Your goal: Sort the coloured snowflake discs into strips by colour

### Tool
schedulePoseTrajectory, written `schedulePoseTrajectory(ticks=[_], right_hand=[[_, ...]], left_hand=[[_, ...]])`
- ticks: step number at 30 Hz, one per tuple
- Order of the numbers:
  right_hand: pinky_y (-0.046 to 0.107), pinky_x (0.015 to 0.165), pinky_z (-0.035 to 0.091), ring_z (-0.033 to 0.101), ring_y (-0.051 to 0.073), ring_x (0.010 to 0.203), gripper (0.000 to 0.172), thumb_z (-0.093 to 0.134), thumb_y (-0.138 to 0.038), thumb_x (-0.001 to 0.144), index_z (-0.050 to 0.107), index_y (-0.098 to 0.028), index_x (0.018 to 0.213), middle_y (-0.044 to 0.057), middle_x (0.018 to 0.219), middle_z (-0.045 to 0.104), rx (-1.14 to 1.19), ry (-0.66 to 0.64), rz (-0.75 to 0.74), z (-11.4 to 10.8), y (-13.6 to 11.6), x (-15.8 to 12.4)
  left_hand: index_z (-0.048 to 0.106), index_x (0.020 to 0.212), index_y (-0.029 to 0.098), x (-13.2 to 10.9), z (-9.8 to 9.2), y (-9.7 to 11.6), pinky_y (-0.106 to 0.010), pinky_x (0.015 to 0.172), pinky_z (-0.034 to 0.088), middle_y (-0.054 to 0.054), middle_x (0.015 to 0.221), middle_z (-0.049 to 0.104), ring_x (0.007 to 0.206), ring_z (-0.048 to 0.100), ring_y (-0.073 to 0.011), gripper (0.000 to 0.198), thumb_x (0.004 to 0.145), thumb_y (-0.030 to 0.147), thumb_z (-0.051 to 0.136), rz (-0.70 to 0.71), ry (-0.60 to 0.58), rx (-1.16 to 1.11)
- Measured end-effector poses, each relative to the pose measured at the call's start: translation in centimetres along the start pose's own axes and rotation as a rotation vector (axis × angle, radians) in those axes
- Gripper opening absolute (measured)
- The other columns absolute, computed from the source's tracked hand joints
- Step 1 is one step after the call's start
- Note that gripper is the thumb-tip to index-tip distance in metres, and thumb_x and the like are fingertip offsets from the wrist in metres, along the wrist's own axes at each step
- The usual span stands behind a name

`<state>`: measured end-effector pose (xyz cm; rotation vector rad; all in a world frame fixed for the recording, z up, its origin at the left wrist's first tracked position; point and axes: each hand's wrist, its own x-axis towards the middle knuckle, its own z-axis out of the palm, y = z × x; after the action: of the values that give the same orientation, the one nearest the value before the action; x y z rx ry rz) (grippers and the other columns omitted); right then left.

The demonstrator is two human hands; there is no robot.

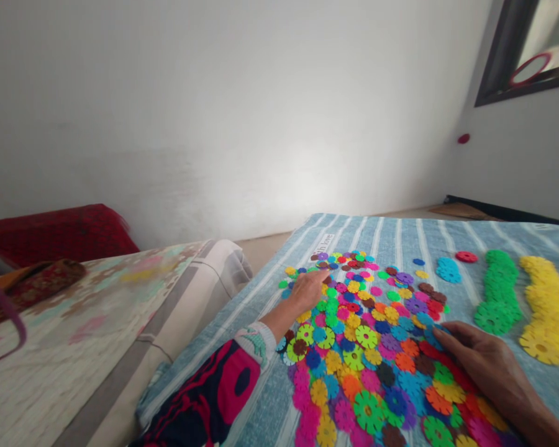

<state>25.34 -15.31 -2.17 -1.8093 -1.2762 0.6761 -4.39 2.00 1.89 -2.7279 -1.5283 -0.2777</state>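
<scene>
A large heap of notched plastic discs (366,337) in many colours spreads over a striped blue cloth (242,372). My left hand (306,290) reaches across the far left part of the heap, with its index finger stretched out over small discs. Its other fingers are mostly hidden, and I see nothing held in it. On the right side of the heap, my right hand (487,360) pinches blue discs (432,336) between thumb and fingers; how many cannot be told. Beyond it lie overlapping rows of green discs (498,292) and yellow discs (545,310).
A short row of light blue discs (448,270) and a red disc (466,256) lie near the green row. To the left stands a bed with a patterned cover (97,310), across a narrow gap. A white wall (242,112) rises behind.
</scene>
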Motion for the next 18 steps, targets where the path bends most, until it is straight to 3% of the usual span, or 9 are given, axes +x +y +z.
schedulePoseTrajectory(ticks=[6,12,18], right_hand=[[0.028,0.062,0.051,0.066,0.021,0.071,0.04,0.054,-0.063,0.068,0.068,-0.027,0.082,-0.002,0.077,0.072,0.001,-0.007,-0.011,0.0,-0.1,0.0],[0.029,0.061,0.051,0.067,0.022,0.07,0.04,0.054,-0.062,0.068,0.069,-0.028,0.082,-0.002,0.076,0.072,0.037,-0.022,-0.004,0.0,-0.2,0.0],[0.029,0.06,0.05,0.066,0.022,0.069,0.043,0.053,-0.064,0.067,0.069,-0.027,0.082,-0.002,0.073,0.071,0.019,-0.005,0.007,0.2,0.2,0.1]], left_hand=[[0.061,0.116,0.02,2.1,-0.9,-1.6,-0.034,0.092,0.046,-0.009,0.114,0.066,0.107,0.06,-0.0245,0.039,0.083,0.011,0.043,-0.181,0.008,0.049],[0.068,0.095,0.021,3.1,-0.6,-1.1,-0.033,0.09,0.046,-0.008,0.105,0.068,0.104,0.061,-0.0246,0.024,0.081,0.013,0.05,-0.197,-0.064,0.066],[0.066,0.091,0.015,3.7,-0.4,-1.4,-0.038,0.091,0.045,-0.009,0.1,0.067,0.101,0.061,-0.0228,0.016,0.088,0.02,0.051,-0.239,-0.066,-0.011]])
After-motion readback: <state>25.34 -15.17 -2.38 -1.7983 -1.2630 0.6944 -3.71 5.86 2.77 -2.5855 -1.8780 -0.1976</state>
